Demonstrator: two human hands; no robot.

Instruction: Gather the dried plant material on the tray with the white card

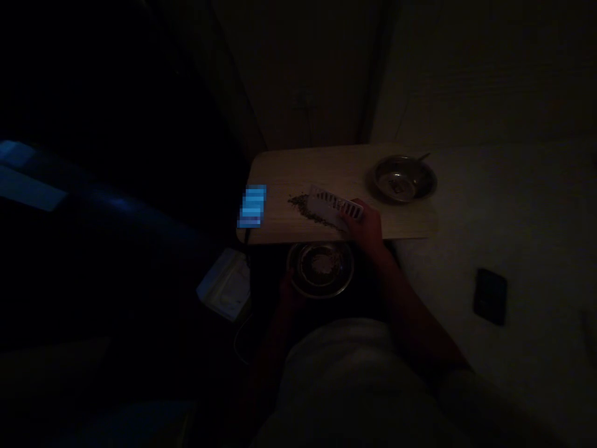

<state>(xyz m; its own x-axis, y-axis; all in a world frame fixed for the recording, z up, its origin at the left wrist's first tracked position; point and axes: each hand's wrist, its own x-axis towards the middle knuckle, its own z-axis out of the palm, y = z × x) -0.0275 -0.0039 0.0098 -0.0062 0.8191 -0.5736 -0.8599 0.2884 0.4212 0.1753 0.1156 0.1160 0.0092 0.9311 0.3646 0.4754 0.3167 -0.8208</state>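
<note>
Pretty dark shot, but the right hand [366, 227] is clenched around a white slotted tool [334, 204] mid-frame, its end against a strip of dark crumbs [303, 206] on the wooden table [289, 171]. The left hand [290, 292] is too dim to read its fingers. A hard shove could send crumbs over the near edge, missing the lower steel bowl [320, 269].

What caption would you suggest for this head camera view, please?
A right hand holds a white slotted tool beside dark crumbs on a wooden board.
</note>
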